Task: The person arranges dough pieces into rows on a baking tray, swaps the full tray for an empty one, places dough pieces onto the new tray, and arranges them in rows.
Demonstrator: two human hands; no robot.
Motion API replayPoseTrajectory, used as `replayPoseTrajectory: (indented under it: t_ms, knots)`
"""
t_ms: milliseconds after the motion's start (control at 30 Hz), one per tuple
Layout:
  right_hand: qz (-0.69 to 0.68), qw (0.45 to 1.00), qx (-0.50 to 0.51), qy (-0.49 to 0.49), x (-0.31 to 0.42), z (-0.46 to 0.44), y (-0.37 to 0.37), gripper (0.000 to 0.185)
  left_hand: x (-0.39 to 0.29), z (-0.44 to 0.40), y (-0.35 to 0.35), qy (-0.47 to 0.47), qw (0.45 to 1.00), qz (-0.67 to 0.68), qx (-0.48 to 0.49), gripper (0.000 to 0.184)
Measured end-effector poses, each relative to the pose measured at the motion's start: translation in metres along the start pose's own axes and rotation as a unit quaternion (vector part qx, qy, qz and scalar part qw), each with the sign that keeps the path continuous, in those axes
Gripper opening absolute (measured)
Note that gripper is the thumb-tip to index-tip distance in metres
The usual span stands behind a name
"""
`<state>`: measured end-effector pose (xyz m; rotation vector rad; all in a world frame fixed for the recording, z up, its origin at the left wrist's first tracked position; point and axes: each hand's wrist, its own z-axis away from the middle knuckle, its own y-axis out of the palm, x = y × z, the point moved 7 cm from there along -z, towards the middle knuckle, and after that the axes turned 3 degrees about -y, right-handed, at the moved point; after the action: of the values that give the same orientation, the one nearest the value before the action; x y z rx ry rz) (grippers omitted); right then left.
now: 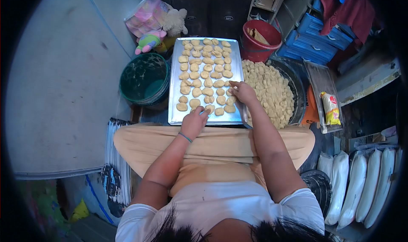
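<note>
Rows of dough pieces (208, 91) covered the metal tray (174, 93)

Through the head camera I had the tray in front of the person's folded legs, its near edge just beyond the tan trousers (221, 142). The dough pieces, rounded and uneven, sat on it in rough columns, most of them a little apart and some touching.

The left hand (195, 119) reached over the near edge, with a band (185, 137) around its wrist. Its fingers were curled and narrowly set, the tips at a piece in the nearest row; from my end I could not tell whether they gripped it or only touched it. The right hand (243, 92) was over the tray's right edge, back upward, its fingers drawn close together at the rightmost column. They partly covered what was under them, so I could not tell whether that hand held anything.

Just beside the tray on the right, I saw a dark basin (300, 93) with a heap of smaller lumps (270, 91). A red bucket (260, 50) stood beyond it, and a green bucket (138, 76) stood left of the tray. Farther right, a yellow-and-white packet (330, 108) lay on a board (318, 76). Plastic-wrapped bundles (357, 191) stood in a row at the lower right.
</note>
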<state>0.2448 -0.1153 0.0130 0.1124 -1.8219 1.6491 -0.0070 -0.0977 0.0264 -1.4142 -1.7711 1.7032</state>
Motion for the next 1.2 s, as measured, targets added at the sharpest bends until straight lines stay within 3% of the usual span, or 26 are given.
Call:
replayPoseTrajectory:
  t_ms: [100,233,267,367,500,533,633,667,767,833,867,900,933,967,1033,1067,1100,1133,1167,1200]
  knots:
    - [-0.049,0.997,0.045,0.030,0.000,-0.026,-0.013,0.042,0.000,-0.001,-0.001,-0.017,1.000,0.010,0.020,0.029]
    - [-0.070,0.987,-0.137,-0.036,-0.008,-0.075,-0.014,0.039,0.004,-0.001,0.003,-0.023,0.999,0.021,0.022,0.029]
    - [-0.011,0.998,-0.058,-0.007,-0.015,-0.091,0.001,0.038,0.004,-0.002,0.002,-0.023,0.999,0.026,0.022,0.029]
    - [-0.077,0.997,0.006,0.026,-0.009,-0.109,-0.008,0.038,0.005,0.000,-0.001,-0.021,0.999,0.040,0.022,0.029]
    - [-0.093,0.979,-0.179,-0.041,-0.009,-0.145,-0.026,0.037,0.001,-0.001,-0.011,-0.027,0.997,0.068,0.030,0.027]
    - [-0.026,0.994,-0.106,0.001,-0.013,-0.158,-0.018,0.038,0.001,-0.001,-0.012,-0.030,0.996,0.073,0.036,0.026]
    - [-0.043,0.995,-0.080,-0.040,-0.022,-0.183,-0.014,0.042,-0.003,-0.006,-0.023,-0.029,0.995,0.086,0.038,0.024]
    - [-0.102,0.978,-0.155,-0.090,-0.025,-0.185,-0.020,0.041,-0.006,-0.009,-0.027,-0.025,0.995,0.090,0.034,0.024]
    - [-0.364,0.881,-0.297,-0.066,-0.027,-0.172,-0.053,0.033,-0.008,-0.017,-0.033,-0.032,0.990,0.139,-0.009,0.026]
    - [-0.492,0.868,-0.062,-0.012,0.027,-0.113,-0.053,0.032,-0.019,-0.026,-0.058,-0.069,0.969,0.222,-0.086,0.030]
    - [-0.485,0.872,0.033,-0.054,0.062,-0.074,-0.043,0.035,-0.018,-0.029,-0.064,-0.100,0.956,0.261,-0.086,0.045]
    - [-0.474,0.865,0.130,-0.096,0.093,-0.032,-0.021,0.038,-0.019,-0.034,-0.066,-0.066,0.933,0.319,-0.154,0.052]
    - [-0.449,0.870,0.162,-0.126,0.114,0.007,0.004,0.038,-0.020,-0.033,-0.068,-0.035,0.901,0.370,-0.223,0.059]
    - [-0.424,0.869,0.198,-0.159,0.131,0.040,0.024,0.040,-0.025,-0.036,-0.063,-0.051,0.863,0.465,-0.189,0.064]
    - [-0.515,0.855,0.047,-0.018,0.120,0.059,0.023,0.038,-0.036,-0.044,-0.044,-0.078,0.788,0.601,-0.110,0.072]
    - [-0.507,0.861,0.036,0.004,0.104,0.056,0.016,0.035,-0.041,-0.048,-0.029,-0.089,0.759,0.642,-0.060,0.075]
    - [-0.598,0.800,-0.005,-0.043,0.091,0.047,0.011,0.030,-0.042,-0.045,-0.030,-0.047,0.859,0.499,-0.102,0.070]
    - [-0.578,0.816,-0.015,0.023,0.090,0.054,-0.021,0.028,-0.047,-0.033,-0.042,-0.049,0.904,0.412,-0.099,0.066]
    - [-0.535,0.836,-0.115,-0.033,0.051,0.043,-0.038,0.031,-0.054,-0.027,-0.056,-0.048,0.941,0.322,-0.093,0.061]
    - [-0.465,0.871,-0.155,-0.021,0.034,0.043,-0.066,0.035,-0.051,-0.020,-0.064,-0.042,0.958,0.269,-0.093,0.059]
